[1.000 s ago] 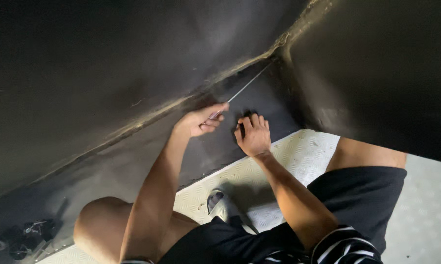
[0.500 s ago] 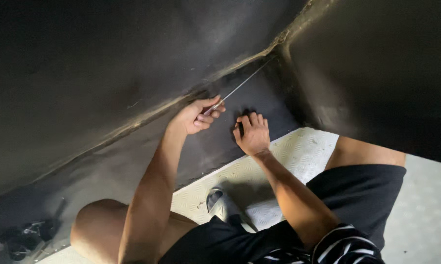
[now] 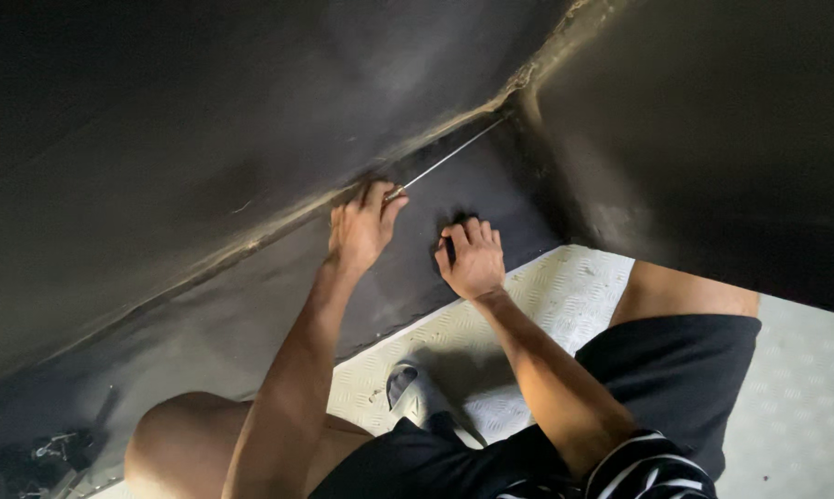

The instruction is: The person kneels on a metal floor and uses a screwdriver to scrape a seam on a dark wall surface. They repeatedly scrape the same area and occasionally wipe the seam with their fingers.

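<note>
My left hand (image 3: pixel 362 226) is closed around the near end of a thin metal rod (image 3: pixel 445 157) and holds it along the seam where two dark black panels (image 3: pixel 251 139) meet. The rod runs up and to the right toward the corner of the panels. My right hand (image 3: pixel 472 259) presses flat against the lower black panel just right of the left hand, fingers slightly bent, with a small dark thing under the fingertips that I cannot make out.
A pale checker-plate floor (image 3: pixel 565 296) lies below the panels. My bare knees, black shorts (image 3: pixel 676 370) and a grey shoe (image 3: pixel 408 388) are near the bottom. Some dark tools or hardware (image 3: pixel 38 457) lie at the lower left.
My left hand has slid a little up and left along the seam with the rod. My right hand has stayed in place on the panel.
</note>
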